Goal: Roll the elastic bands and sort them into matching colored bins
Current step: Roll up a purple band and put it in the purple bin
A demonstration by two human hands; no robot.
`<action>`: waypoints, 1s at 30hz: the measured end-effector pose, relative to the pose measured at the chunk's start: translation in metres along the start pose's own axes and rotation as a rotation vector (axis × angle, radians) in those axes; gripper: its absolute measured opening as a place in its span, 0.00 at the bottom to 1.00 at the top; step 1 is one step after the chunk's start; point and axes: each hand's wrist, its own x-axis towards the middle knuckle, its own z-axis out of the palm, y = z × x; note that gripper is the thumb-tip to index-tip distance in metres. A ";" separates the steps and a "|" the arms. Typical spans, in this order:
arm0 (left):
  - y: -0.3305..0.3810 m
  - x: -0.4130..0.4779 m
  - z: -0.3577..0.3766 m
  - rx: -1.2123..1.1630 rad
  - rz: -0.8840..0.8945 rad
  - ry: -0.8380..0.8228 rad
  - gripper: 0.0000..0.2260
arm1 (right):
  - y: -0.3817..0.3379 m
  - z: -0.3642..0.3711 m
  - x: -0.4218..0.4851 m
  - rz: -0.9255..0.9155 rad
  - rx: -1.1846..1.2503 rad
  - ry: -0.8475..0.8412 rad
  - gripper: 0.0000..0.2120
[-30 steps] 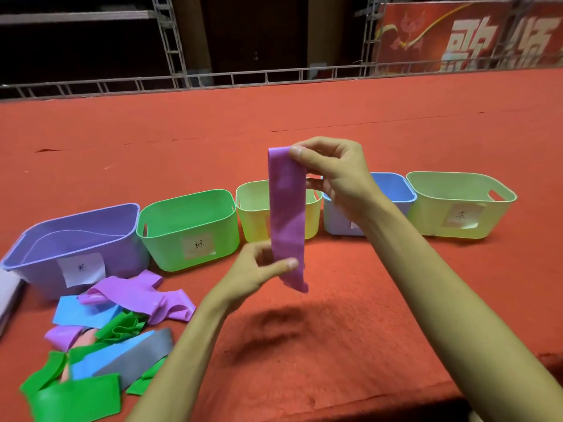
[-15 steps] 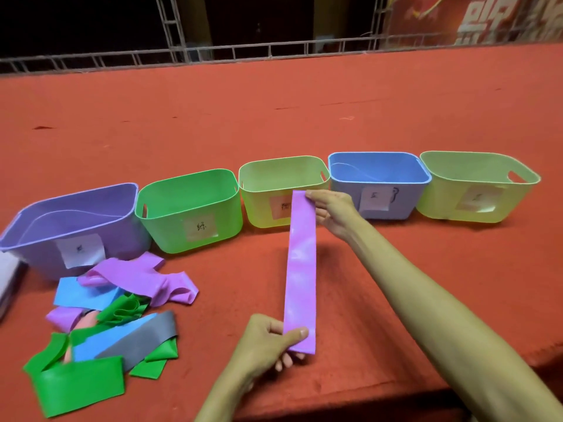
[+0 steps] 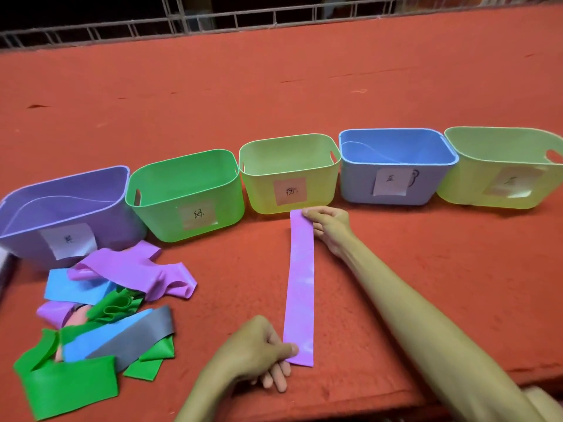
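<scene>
A purple elastic band (image 3: 300, 287) lies flat and straight on the red cloth, running away from me. My left hand (image 3: 256, 351) pinches its near end between thumb and fingers. My right hand (image 3: 329, 223) holds its far end down, just in front of the yellow-green bin (image 3: 289, 175). A row of labelled bins stands behind: purple bin (image 3: 61, 214), green bin (image 3: 185, 193), blue bin (image 3: 396, 166) and a second yellow-green bin (image 3: 502, 169).
A loose pile of bands (image 3: 100, 315) in purple, blue, green and grey lies at the left front, below the purple bin. The table's front edge runs close under my left hand. A metal truss rail (image 3: 274, 16) borders the far side.
The band hung upright in the air between both hands a second ago. It has been lowered and laid flat on the cloth, my left hand drawing its lower end toward me.
</scene>
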 end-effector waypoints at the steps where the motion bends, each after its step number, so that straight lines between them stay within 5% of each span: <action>1: -0.002 0.000 0.000 -0.006 0.004 -0.008 0.17 | 0.000 0.000 0.003 -0.009 0.017 0.007 0.05; 7: -0.007 -0.005 0.002 -0.007 0.014 -0.001 0.19 | 0.003 -0.003 0.008 -0.047 0.043 0.006 0.09; 18: 0.015 -0.001 -0.024 0.363 -0.074 -0.090 0.28 | 0.012 -0.004 0.006 -0.129 -0.088 0.045 0.05; 20: 0.020 0.020 -0.043 0.261 -0.046 0.029 0.26 | 0.014 -0.004 0.006 -0.146 -0.098 0.048 0.05; 25: 0.045 0.121 -0.079 0.091 0.368 0.780 0.12 | 0.017 -0.005 0.004 -0.187 -0.079 0.038 0.04; 30: 0.060 0.185 -0.089 -0.281 0.571 0.597 0.18 | 0.018 -0.008 0.005 -0.230 -0.036 -0.002 0.06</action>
